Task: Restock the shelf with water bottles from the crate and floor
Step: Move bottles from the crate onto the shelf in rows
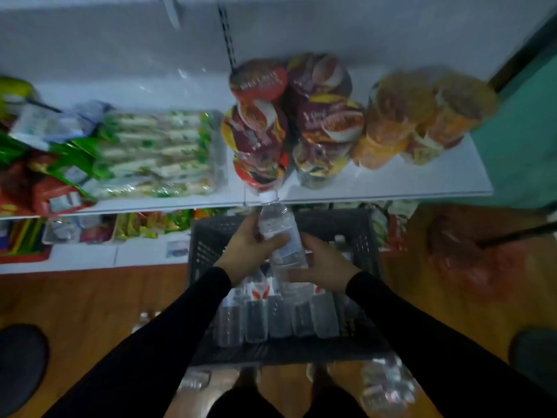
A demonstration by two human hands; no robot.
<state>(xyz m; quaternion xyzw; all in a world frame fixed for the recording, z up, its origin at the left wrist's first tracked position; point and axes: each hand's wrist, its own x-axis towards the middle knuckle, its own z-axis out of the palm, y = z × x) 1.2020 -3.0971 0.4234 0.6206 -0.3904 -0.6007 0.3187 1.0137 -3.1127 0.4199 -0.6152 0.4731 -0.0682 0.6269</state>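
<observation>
So both hands are on one bottle right now, held up above the crate with its white cap pointing at the front edge of the shelf. The left hand is wrapped round the upper body, thumb across the front, and the right hand cups the lower end with fingers curled onto it, so both are gripping it, neither is loose. It looks full and sealed, so I'd guess it has a bit of weight for its size, and thin clear plastic like this usually dents if you squeeze hard. The label band in the middle is probably the least slippery spot, and the smooth wall above it could slide in a light grip. I'd hold it around the middle or just under the shoulder, not by the cap. It isn't fragile really; a drop would most likely just send it rolling. More bottles lie packed in the crate below the hands, and a few sit on the floor by the feet. The shelf is crowded with noodle cups, so the free spot looks like the strip at the front, and tipping is the thing to watch when setting it down.
</observation>
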